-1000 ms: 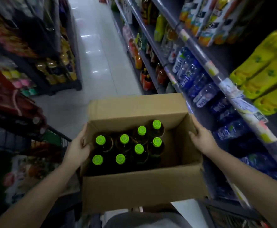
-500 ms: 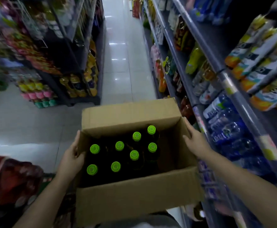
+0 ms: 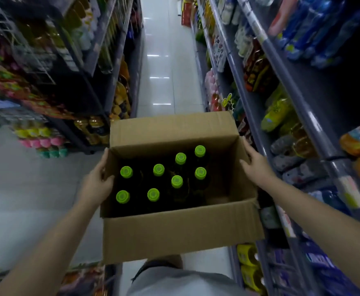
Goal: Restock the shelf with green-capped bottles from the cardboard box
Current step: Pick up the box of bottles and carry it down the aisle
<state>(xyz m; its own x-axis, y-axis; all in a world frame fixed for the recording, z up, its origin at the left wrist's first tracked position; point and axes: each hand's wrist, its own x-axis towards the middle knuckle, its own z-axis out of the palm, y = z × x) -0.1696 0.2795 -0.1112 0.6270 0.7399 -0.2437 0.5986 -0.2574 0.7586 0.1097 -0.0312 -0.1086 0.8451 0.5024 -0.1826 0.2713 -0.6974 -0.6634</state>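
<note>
I carry an open cardboard box [image 3: 181, 233] in front of my body. Inside stand several dark bottles with green caps [image 3: 158, 170], upright, filling the left and middle of the box; its right part is bare. My left hand [image 3: 97, 184] grips the box's left wall, with the thumb over the rim. My right hand [image 3: 256, 165] holds the right wall from outside. Both box flaps at the far and near sides are folded outward.
A grey shelf unit [image 3: 285, 116] with bottles and packets runs along my right. Another rack [image 3: 72, 86] of goods stands at the left. A white tiled aisle [image 3: 164, 67] leads straight ahead between them. Packets lie low at the bottom left.
The view has swung up the aisle and I have moved forward past the cart; the box stays held in both hands, now closer to the right shelf.
</note>
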